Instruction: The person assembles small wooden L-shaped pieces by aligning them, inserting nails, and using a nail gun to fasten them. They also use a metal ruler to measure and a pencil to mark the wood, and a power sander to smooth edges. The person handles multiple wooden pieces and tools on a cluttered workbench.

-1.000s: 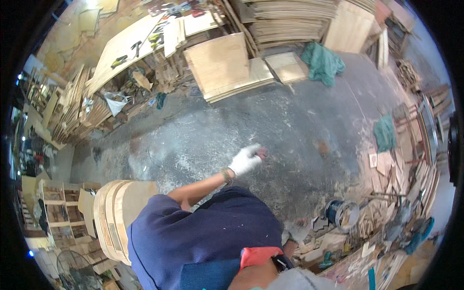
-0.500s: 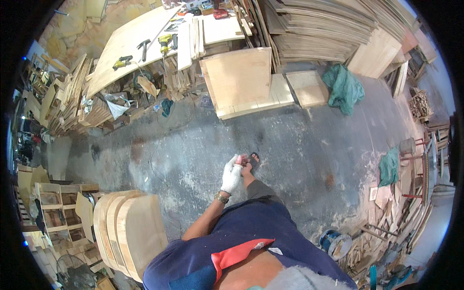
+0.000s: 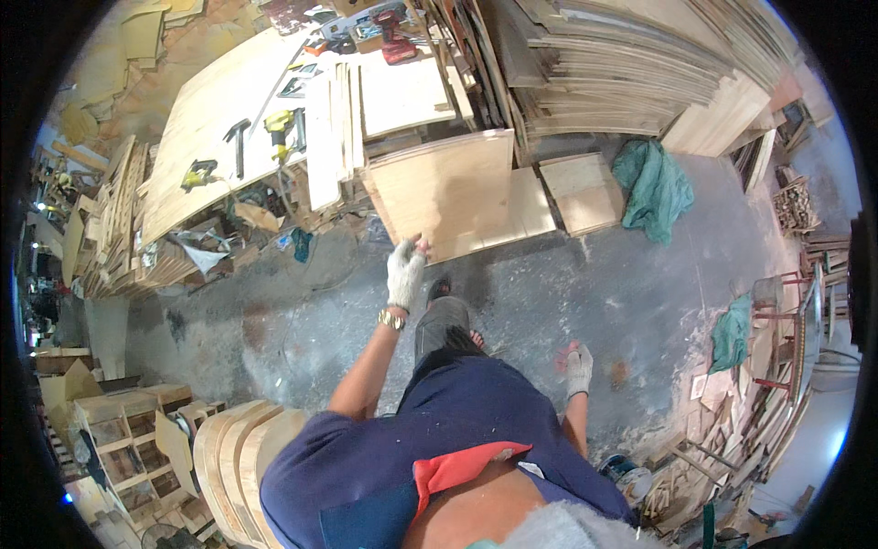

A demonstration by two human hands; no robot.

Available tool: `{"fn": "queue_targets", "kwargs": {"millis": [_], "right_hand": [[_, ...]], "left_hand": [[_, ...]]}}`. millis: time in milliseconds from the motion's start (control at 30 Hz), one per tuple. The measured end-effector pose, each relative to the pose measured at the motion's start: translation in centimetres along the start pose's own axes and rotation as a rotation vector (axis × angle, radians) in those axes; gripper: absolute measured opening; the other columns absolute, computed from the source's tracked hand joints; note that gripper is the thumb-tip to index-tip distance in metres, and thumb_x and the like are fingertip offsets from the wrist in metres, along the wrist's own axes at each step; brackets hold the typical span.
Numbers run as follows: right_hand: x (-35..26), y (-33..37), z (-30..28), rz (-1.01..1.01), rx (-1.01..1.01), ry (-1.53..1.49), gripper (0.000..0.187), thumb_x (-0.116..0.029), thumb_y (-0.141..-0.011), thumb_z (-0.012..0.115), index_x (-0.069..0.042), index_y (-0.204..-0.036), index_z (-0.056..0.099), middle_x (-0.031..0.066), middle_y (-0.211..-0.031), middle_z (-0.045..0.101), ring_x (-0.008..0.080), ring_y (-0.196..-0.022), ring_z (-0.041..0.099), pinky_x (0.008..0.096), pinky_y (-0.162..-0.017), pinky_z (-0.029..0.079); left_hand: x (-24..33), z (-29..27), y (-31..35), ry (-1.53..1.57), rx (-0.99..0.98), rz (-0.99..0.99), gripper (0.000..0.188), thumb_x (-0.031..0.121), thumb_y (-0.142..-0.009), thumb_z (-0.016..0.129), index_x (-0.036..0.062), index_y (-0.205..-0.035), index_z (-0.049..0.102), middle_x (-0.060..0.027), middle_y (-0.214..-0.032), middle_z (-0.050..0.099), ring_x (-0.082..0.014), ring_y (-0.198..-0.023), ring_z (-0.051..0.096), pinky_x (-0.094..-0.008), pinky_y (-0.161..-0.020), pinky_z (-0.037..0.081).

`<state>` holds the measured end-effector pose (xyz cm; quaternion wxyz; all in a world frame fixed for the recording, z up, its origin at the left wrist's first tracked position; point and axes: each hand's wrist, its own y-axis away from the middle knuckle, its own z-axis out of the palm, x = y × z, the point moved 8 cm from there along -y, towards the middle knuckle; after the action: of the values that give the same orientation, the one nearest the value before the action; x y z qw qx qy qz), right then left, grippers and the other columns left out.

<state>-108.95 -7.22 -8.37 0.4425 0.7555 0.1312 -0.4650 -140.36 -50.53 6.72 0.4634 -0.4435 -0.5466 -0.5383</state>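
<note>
My left hand (image 3: 405, 272), in a white knit glove with bare fingertips, reaches forward over the floor. Its fingers are apart and hold nothing. Just beyond it in the picture is the lower left edge of a pale plywood panel (image 3: 448, 188), which leans against the workbench; I cannot tell whether the fingertips touch it. A second gloved hand, my right hand (image 3: 578, 368), hangs out to my right side above the grey floor. Its fingertips are a little blurred but look loosely spread, with nothing visible in them.
On the workbench (image 3: 206, 114) lie a hammer (image 3: 239, 146), yellow power tools and a red drill (image 3: 395, 41). Stacked boards (image 3: 622, 78) fill the far right. A green cloth (image 3: 654, 188) lies by a low panel. Curved wooden pieces (image 3: 240, 457) stand at near left; wood scraps line the right.
I have moved forward, nearer the bench and the leaning panel. My hands, close together before, have parted: the left reaches forward, the right has swung out to the right.
</note>
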Motion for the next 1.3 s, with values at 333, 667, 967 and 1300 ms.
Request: {"fn": "queue_targets", "kwargs": {"millis": [333, 667, 967, 1300], "right_hand": [[10.8, 6.8, 1.6, 0.054, 0.223, 0.669, 0.036, -0.034, -0.091, 0.068, 0.001, -0.095, 0.069, 0.0157, -0.089, 0.075, 0.0275, -0.078, 0.069, 0.0438, -0.073, 0.054], [16.1, 17.1, 11.1, 0.343, 0.190, 0.334, 0.032, -0.030, -0.095, 0.066, 0.002, -0.098, 0.069, 0.0125, -0.084, 0.072, 0.0217, -0.078, 0.068, 0.0382, -0.073, 0.054], [-7.9, 13.7, 14.6, -0.019, 0.409, 0.057, 0.030, -0.021, -0.100, 0.064, 0.007, -0.108, 0.066, 0.0040, -0.082, 0.062, 0.0125, -0.074, 0.055, 0.0315, -0.067, 0.049], [-28.8, 25.0, 11.6, -0.647, 0.498, 0.096, 0.047, -0.014, -0.082, 0.083, -0.005, -0.125, 0.069, 0.0080, -0.106, 0.067, 0.0162, -0.089, 0.064, 0.0323, -0.080, 0.055]], "left_hand": [[8.0, 8.6, -38.3, -0.681, 0.083, 0.187, 0.053, 0.043, -0.084, 0.070, -0.0006, -0.114, 0.068, -0.0285, -0.104, 0.069, -0.0398, -0.101, 0.068, -0.0441, -0.092, 0.052], [2.6, 10.4, -50.8, -0.975, 0.038, 0.158, 0.056, 0.037, -0.075, 0.074, -0.0008, -0.116, 0.064, -0.0262, -0.115, 0.066, -0.0400, -0.109, 0.064, -0.0470, -0.096, 0.052], [3.4, 9.5, -36.4, 0.583, -0.420, -0.521, 0.024, 0.025, -0.104, 0.051, 0.0026, -0.113, 0.054, -0.0134, -0.101, 0.062, -0.0268, -0.082, 0.069, -0.0384, -0.075, 0.066], [6.5, 23.8, 10.7, 0.698, -1.544, -1.018, 0.061, 0.026, -0.098, 0.060, -0.0026, -0.147, 0.039, -0.0227, -0.132, 0.060, -0.0397, -0.109, 0.067, -0.0428, -0.087, 0.063]]}}
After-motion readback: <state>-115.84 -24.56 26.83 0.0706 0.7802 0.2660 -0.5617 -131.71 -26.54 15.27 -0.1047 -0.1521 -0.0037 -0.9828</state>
